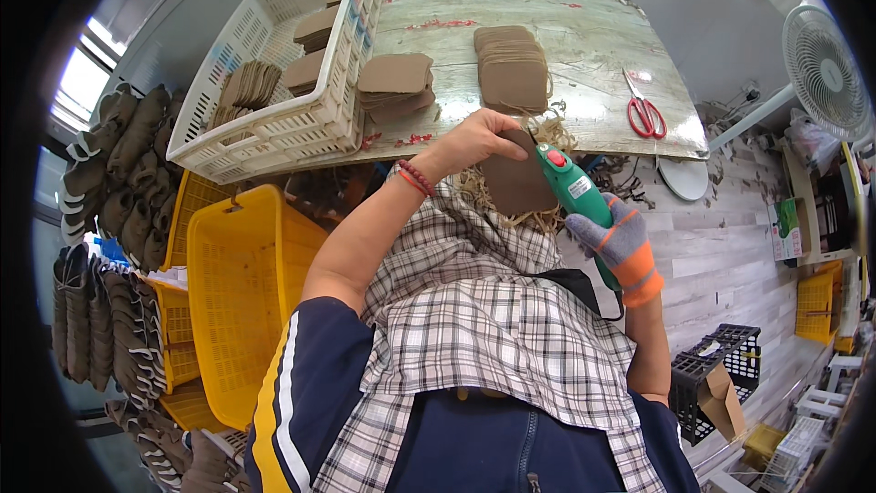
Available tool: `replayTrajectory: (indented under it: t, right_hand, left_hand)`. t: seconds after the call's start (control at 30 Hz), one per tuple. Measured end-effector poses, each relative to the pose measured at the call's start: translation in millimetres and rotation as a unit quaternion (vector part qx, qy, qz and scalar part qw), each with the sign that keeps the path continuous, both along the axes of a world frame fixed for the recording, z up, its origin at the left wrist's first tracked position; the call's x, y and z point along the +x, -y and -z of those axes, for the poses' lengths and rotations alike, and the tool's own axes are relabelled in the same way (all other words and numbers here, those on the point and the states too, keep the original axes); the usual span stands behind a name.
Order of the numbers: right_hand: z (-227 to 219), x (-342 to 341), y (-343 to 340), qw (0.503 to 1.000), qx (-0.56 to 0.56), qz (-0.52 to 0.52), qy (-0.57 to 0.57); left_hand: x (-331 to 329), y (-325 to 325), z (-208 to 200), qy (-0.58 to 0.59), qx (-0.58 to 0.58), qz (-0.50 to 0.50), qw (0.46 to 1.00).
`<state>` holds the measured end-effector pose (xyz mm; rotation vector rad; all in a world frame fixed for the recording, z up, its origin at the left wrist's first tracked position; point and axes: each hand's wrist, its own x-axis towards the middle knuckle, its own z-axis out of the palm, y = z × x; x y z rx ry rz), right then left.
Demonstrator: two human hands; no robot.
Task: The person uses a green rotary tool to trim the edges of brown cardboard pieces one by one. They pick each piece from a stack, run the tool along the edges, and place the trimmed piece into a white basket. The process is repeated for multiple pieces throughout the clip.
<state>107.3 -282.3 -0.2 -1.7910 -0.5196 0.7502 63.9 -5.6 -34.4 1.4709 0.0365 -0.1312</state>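
Over my lap at the table's near edge, my left hand [476,139] pinches the top of a brown, rounded sheet piece [520,186] between thumb and fingers. My right hand [624,250], in a grey and orange glove, is wrapped round a green electric hand tool [580,190] with a red button. The tool's tip meets or nearly meets the piece's upper right edge; its exact shape is hard to make out. Thin tan trimmings [474,190] hang around the piece. Beyond my hands lies a fanned stack of similar brown pieces [513,73] with stringy edges.
Red-handled scissors [646,115] lie at the table's right. Another brown stack [396,84] sits beside a white plastic crate [301,110] holding more. A yellow bin [239,292] stands at my left, near hanging brown shoe parts [123,173]. A fan [826,73] stands far right, a black crate [712,374] lower right.
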Motion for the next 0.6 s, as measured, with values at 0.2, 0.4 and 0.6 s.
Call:
replayTrajectory:
  t: [0.2,0.4,0.6]
  right_hand:
    - [-5.8,3.4,-6.3,0.998,0.042,0.037,0.030]
    - [4.6,8.7,10.7,0.993,0.042,0.110,0.016]
    - [27.8,-0.6,7.9,0.993,-0.015,0.099,0.060]
  left_hand:
    - [1.0,10.7,-2.7,0.002,-0.025,-0.065,0.998]
    - [-14.7,-13.0,22.9,-0.014,-0.277,-0.370,0.887]
    - [-17.1,18.4,32.6,-0.015,-0.441,-0.363,0.821]
